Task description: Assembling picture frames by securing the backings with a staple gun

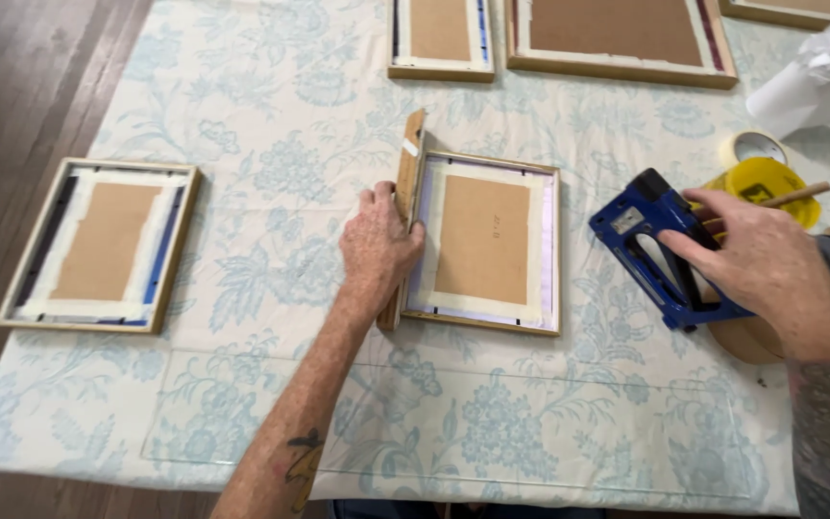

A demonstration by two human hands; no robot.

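Observation:
A wooden picture frame (521,322) lies face down in the middle of the table, brown backing paper taped inside it. My left hand (377,245) grips its left side, where a loose wooden strip (407,178) stands on edge against the frame. My right hand (770,264) is at the right of the frame and holds a blue staple gun (650,245) by its handle, nose pointing toward the frame, a short gap away.
Another face-down frame (98,245) lies at the left. Two more frames (439,38) (617,43) sit along the far edge. A yellow tub with a stick (766,183), a tape roll (756,144) and crumpled white paper (818,72) crowd the right. Floral tablecloth (271,144); wooden floor at left.

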